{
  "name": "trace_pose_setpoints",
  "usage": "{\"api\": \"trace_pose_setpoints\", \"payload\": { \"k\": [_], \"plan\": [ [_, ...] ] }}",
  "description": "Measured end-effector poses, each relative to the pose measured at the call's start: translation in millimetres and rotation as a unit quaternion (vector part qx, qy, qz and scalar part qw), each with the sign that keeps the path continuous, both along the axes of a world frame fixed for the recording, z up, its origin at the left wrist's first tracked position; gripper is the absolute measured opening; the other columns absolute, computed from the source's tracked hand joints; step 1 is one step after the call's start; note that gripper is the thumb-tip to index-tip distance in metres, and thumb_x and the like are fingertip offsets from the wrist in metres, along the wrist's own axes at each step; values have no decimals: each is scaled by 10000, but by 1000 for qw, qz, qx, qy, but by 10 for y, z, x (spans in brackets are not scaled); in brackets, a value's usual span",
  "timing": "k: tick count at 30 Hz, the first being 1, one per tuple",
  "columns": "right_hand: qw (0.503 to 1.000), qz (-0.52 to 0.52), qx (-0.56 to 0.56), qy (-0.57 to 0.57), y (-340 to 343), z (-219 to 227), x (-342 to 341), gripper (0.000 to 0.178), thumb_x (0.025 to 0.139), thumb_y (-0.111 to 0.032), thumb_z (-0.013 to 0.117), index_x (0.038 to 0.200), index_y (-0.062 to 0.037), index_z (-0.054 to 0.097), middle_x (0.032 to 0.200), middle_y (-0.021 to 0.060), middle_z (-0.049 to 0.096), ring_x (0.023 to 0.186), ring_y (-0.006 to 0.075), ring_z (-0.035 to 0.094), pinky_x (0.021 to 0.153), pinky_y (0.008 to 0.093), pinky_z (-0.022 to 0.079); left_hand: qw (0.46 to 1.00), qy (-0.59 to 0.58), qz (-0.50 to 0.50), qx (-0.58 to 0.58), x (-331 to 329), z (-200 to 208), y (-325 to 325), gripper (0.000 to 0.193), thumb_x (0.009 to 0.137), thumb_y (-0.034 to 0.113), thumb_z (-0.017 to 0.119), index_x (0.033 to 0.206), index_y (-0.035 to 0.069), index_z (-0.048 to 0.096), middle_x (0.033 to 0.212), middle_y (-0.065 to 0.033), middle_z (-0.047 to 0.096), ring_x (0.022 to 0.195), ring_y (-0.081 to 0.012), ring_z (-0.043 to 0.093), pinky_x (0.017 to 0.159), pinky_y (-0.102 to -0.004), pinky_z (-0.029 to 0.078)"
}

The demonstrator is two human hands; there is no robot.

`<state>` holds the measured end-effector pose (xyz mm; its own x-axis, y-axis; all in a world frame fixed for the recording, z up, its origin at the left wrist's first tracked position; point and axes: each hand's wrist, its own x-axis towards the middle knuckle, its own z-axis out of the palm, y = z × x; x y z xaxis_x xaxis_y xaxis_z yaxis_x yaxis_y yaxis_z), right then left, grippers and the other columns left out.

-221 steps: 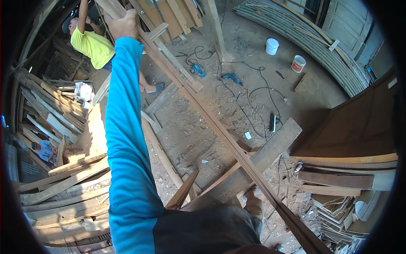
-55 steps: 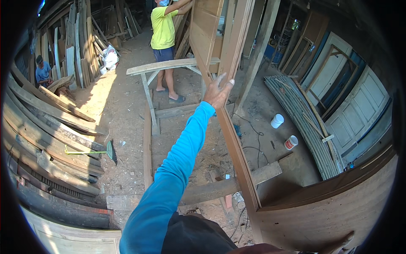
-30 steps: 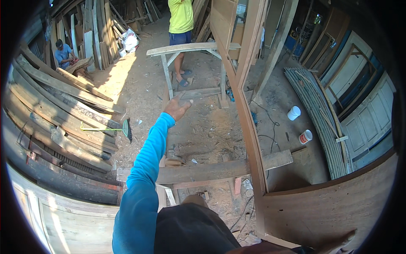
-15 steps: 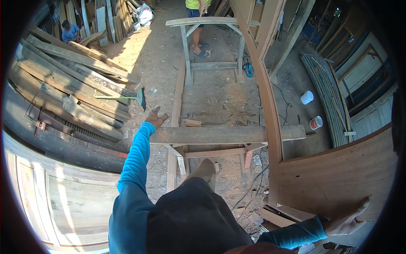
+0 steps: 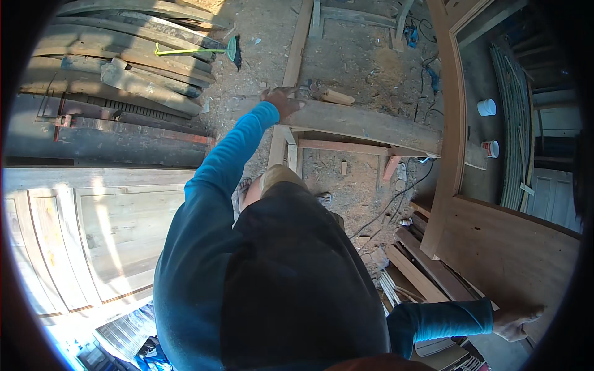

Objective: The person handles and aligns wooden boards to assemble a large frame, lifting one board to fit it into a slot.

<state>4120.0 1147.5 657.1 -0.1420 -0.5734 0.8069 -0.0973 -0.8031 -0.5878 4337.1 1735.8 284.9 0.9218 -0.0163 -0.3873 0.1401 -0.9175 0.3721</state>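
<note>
My left hand (image 5: 283, 103) rests on the left part of a sawhorse's wooden beam (image 5: 365, 123), its fingers bent over the top. At the lower right, my right hand (image 5: 517, 320) grips the near edge of a large brown wooden door (image 5: 516, 244). Its fingertips lie partly against the panel. The door slants away from me on my right, with its long side rail (image 5: 453, 142) crossing over the beam's right part. Beyond the panel, the frame has an open section.
Stacked timber (image 5: 124, 46) and a green-handled broom (image 5: 192, 52) lie at left, near a pale panelled door (image 5: 133, 216). White buckets (image 5: 487, 107) stand beyond the brown door. Cables (image 5: 396, 201), offcuts (image 5: 414, 272) and a blue power tool (image 5: 411, 35) are on the floor.
My left hand has come down from the air onto the beam's left part. My view has tipped downward and turned, and the far sawhorse top and the person behind it have left the picture.
</note>
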Motion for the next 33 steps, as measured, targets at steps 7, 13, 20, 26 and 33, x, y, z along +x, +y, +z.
{"api": "trace_pose_setpoints", "payload": {
  "k": [7, 13, 20, 26, 33],
  "plan": [
    [994, -99, 53, 2, -271, -61, -115, 703, 779, -440, 729, 993, 211, 572, 966, 275, 648, 839, 325, 667, 770, 392, 572, 957, -24, 44, -285, 335, 36, 1156, 656, 874, 342, 642, 1364, -29, 411, 1287, -226, 541, 1222, -291, 508, 1014, -354, 415],
    [926, -254, 155, 230, -61, 122, -162, 724, 853, -607, 526, 1053, 75, 659, 1032, 172, 681, 990, 271, 645, 839, 389, 529, 938, 93, 11, -334, 476, -392, 2027, 683, 883, 340, 643, 1376, -50, 377, 1324, -222, 504, 1237, -277, 490, 1026, -353, 405],
    [940, -188, 110, 264, 159, 31, -147, 652, 922, -556, 447, 1147, 25, 638, 1112, 131, 673, 1060, 256, 622, 928, 389, 471, 943, 69, -190, -264, 541, -385, 1752, 691, 898, 389, 613, 1389, -32, 367, 1336, -235, 489, 1253, -313, 474, 1044, -383, 384],
    [934, -179, 203, 232, 435, -1, -163, 805, 830, -636, 545, 1165, 95, 597, 1154, 192, 636, 1057, 276, 600, 923, 392, 457, 923, 89, -283, -244, 1003, -125, 888, 665, 872, 315, 628, 1425, 78, 345, 1333, -249, 482, 1236, -363, 479, 1042, -391, 387],
    [944, -119, 169, 258, -310, 64, -596, 987, 752, -752, 540, 1224, 114, 542, 1222, 232, 577, 1089, 315, 553, 956, 404, 408, 872, -31, -438, -216, 1335, -741, -150, 836, 735, 265, 736, 1434, 110, 303, 1326, -235, 474, 1219, -389, 473, 1026, -444, 403]
  ]
}}
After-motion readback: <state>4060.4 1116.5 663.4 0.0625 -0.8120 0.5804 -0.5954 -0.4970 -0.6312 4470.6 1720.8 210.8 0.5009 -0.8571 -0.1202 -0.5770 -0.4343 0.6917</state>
